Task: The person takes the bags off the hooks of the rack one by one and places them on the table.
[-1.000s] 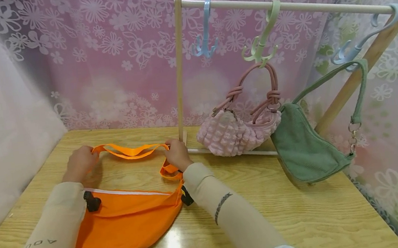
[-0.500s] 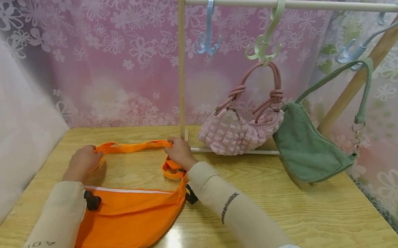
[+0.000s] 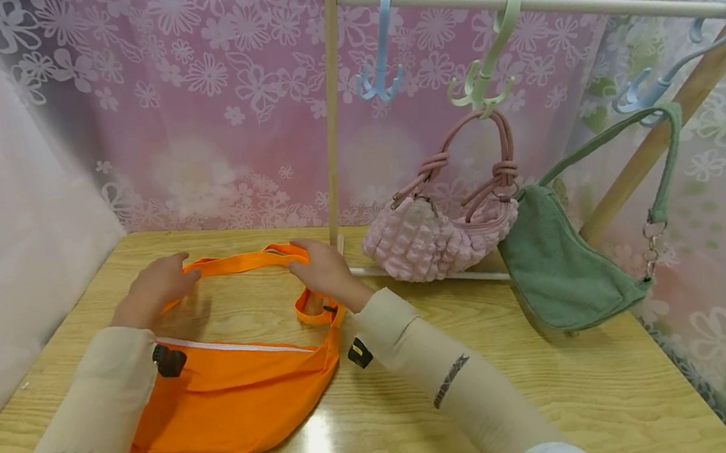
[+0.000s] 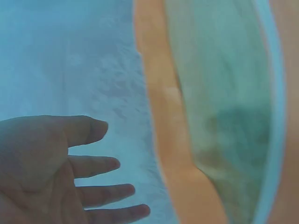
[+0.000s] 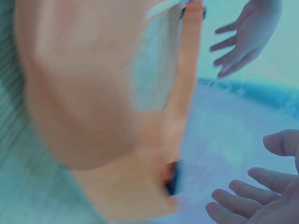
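Observation:
An orange fabric bag (image 3: 242, 401) with a white zipper lies flat on the wooden table, its orange strap (image 3: 233, 264) stretched in an arc behind it. My left hand (image 3: 158, 287) is at the strap's left bend; in the left wrist view its fingers (image 4: 105, 196) are straight and spread, apart from the strap (image 4: 166, 116). At the right bend is my right hand (image 3: 328, 271), thumb and fingers parted near the strap. The right wrist view shows that hand (image 5: 266, 191) with extended fingers, beside the blurred bag (image 5: 84, 84). A loop of strap hangs below the right hand.
On the right stands a rack with a white rail (image 3: 445, 2). Blue hooks (image 3: 380, 82) and a green hook (image 3: 481, 86) hang from it. A pink puffy bag (image 3: 435, 241) hangs from the green hook, a green shoulder bag (image 3: 562, 263) from the right blue hook.
Both hands gripped the strap before; their fingers have now opened and parted from it. The right forearm has shifted right. The bag has barely moved.

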`<state>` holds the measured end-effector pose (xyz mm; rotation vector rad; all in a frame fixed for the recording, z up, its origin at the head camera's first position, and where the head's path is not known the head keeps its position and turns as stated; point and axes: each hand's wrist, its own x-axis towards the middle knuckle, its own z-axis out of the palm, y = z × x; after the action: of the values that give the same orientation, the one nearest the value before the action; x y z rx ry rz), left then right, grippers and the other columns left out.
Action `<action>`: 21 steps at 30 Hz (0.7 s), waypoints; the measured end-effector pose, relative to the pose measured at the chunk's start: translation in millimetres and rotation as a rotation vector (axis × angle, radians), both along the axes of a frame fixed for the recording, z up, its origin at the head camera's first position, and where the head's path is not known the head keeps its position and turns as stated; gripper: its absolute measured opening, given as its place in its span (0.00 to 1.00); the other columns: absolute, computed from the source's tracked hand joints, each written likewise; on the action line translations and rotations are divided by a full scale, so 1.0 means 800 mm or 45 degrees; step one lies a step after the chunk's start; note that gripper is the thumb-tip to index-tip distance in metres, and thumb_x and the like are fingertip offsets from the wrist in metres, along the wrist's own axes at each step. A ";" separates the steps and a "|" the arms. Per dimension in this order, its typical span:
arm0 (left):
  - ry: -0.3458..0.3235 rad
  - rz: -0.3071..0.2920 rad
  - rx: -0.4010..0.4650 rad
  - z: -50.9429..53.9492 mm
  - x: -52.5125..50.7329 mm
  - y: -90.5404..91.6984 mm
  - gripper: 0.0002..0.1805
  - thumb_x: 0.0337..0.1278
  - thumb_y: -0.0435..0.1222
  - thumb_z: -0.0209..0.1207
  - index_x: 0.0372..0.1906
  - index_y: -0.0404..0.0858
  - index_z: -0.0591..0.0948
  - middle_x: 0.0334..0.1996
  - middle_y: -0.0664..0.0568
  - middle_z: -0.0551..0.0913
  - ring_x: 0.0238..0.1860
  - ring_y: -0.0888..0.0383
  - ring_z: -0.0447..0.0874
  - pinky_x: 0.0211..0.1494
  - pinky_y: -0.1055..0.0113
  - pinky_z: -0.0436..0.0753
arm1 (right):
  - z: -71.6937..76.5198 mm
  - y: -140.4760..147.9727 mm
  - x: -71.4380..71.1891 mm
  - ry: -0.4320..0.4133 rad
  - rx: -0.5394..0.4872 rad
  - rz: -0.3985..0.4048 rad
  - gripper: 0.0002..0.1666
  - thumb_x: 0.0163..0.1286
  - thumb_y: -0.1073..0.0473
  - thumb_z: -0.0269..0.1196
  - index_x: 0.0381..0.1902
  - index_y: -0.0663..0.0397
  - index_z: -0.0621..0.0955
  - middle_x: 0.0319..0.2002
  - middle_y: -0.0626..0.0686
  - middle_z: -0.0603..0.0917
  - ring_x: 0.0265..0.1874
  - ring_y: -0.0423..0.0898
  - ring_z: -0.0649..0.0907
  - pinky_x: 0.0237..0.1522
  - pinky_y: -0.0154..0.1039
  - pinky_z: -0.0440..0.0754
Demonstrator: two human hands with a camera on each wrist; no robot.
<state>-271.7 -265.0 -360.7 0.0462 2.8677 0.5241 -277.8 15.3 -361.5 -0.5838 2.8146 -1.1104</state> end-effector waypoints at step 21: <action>0.403 -0.160 -0.093 0.114 0.084 0.103 0.39 0.70 0.51 0.50 0.78 0.43 0.50 0.73 0.31 0.53 0.70 0.31 0.53 0.63 0.29 0.57 | 0.103 0.037 0.090 0.398 0.164 0.125 0.34 0.73 0.52 0.59 0.73 0.50 0.64 0.71 0.52 0.66 0.64 0.51 0.74 0.57 0.47 0.77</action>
<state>-204.5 -183.0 -269.3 0.3221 3.1596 0.4201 -205.8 44.6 -279.1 -0.9456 3.0443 -0.8801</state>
